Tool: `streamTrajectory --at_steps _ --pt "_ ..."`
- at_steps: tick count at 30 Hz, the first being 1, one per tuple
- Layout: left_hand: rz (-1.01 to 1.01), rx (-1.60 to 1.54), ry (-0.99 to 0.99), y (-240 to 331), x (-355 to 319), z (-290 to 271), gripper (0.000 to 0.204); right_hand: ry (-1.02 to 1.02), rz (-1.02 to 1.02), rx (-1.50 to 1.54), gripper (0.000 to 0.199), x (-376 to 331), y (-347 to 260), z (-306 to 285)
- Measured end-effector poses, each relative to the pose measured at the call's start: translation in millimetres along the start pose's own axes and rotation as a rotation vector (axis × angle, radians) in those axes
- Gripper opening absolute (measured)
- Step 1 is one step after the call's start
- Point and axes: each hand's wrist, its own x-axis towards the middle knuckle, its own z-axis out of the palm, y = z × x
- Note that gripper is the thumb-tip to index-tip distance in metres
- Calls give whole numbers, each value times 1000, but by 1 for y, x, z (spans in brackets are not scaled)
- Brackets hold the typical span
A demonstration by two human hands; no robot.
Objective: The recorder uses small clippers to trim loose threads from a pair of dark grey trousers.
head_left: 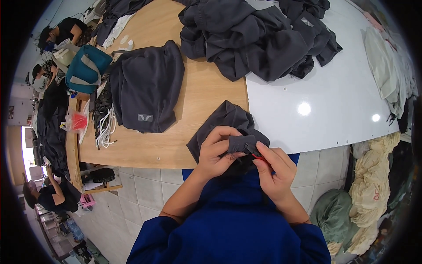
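A dark grey garment (226, 116) lies bunched at the table's near edge, part of it lifted up in front of me. My left hand (220, 152) is closed on a folded band of this garment, thumb below and fingers above. Close beside it, my right hand (277, 165) pinches a small red-handled tool (258, 157) against the end of the band. The fingers cover most of that tool, so its kind cannot be made out. Loose dark threads show at the band's end, between the two hands.
A large heap of dark grey garments (250, 39) lies at the far side. A folded dark garment (147, 88) with a light patch sits to the left, near white cords (105, 127) and a teal bag (89, 68). Cream cloth (371, 176) is piled at right. Other people work at far left.
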Motion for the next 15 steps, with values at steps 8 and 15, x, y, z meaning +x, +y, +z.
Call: streamTrajectory --at_steps 8,15 --pt "44 130 62 -1 -4 3 17 23 -54 -46 37 0 1 1" --pt "28 99 77 2 -2 4 19 19 18 -8 40 -2 -2 0"
